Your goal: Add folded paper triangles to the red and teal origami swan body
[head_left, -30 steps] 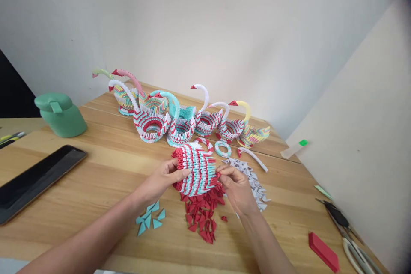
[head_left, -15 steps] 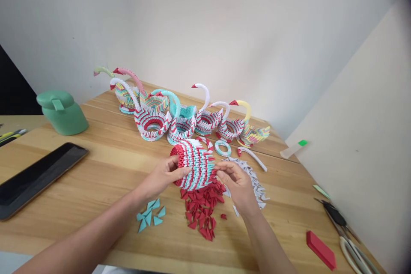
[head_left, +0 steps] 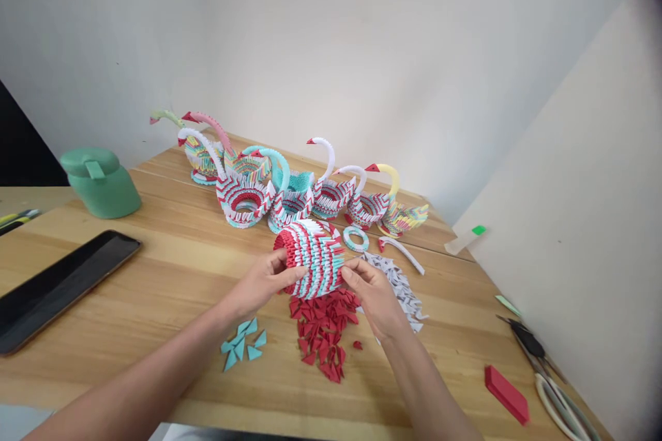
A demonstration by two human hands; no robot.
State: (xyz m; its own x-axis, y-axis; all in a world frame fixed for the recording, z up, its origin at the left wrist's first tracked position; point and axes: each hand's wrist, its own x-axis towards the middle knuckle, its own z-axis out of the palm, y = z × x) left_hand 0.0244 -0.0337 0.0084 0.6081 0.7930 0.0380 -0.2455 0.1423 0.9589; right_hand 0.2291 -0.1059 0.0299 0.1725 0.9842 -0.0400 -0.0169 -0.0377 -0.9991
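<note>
Right fingers moved inward, pinching the paper body left fingers grip; wooden table below, wall behind.

Head camera: a single one, worn on the person's head, looking forward and steeply down over the tabletop.
Forearms: they enter from the bottom edge, so the lens sits above and behind the left hand and right hand, with both near the middle.
Paper swans: farther off, seen from above into their hollow bodies.
Wall: faced beyond the table, filling the upper part.
Phone and scissors: the wide view's sides, left and right, both cut by its edges.
</note>
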